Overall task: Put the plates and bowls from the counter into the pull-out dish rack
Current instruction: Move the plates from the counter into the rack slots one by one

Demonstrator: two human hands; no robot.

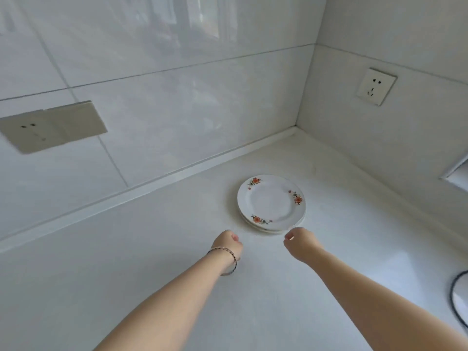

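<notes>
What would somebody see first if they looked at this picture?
The small stack of round white plates with orange flowers stands out, sitting on the white counter near the tiled corner. Just in front of it, two bare arms reach in: the left hand, with a thin bracelet on its wrist, and the right hand, both curled and holding nothing. A white socket is on the right wall.

- A single view comes from a camera worn on the person's head, facing forward and steeply down over the white counter toward the corner of the tiled walls.
- The wide lens bends the tile lines, and the frame sits tilted.
- It is at arm's reach: both forearms enter from the bottom edge, with the left hand and right hand mid-frame just short of the stacked plates.
</notes>
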